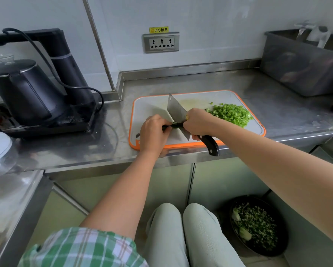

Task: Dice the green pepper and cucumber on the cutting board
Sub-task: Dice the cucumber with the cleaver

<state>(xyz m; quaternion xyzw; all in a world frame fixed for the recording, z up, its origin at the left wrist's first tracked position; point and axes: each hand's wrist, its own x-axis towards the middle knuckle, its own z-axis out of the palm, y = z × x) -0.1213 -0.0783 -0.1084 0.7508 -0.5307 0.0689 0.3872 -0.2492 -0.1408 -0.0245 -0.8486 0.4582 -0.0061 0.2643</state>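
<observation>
- The white plastic cutting board with the orange rim (152, 107) lies flat on the stainless steel counter (181, 81), close to the counter's front edge.
- The left hand (154, 133) is down on the board, fingers curled over and pinning one end of a slim dark green cucumber piece (176, 125).
- Only a short stretch of that cucumber shows, lying across the near middle of the board between the two hands.
- The right hand (198, 122) is wrapped tight round the grip of a broad steel cleaver (176, 110). Its black handle end pokes out past the board's near rim.
- The blade stands on edge, tip pointing to the far side, and meets the cucumber just beside the left fingertips.
- Over on the board's right half sits a heap of bright green diced pepper (231, 113), well apart from the blade, with a few stray cubes at its far edge.
- To the left on the counter, a black electric kettle (25, 89) stands on its black base with a cable looping over it.
- On the wall behind is a grey triple socket (161, 42) under a yellow label.
- Far right, a grey plastic tub (300, 70) rests on the counter.
- Down on the floor by the person's knees sits a dark round bowl (281, 245) of chopped green scraps.
</observation>
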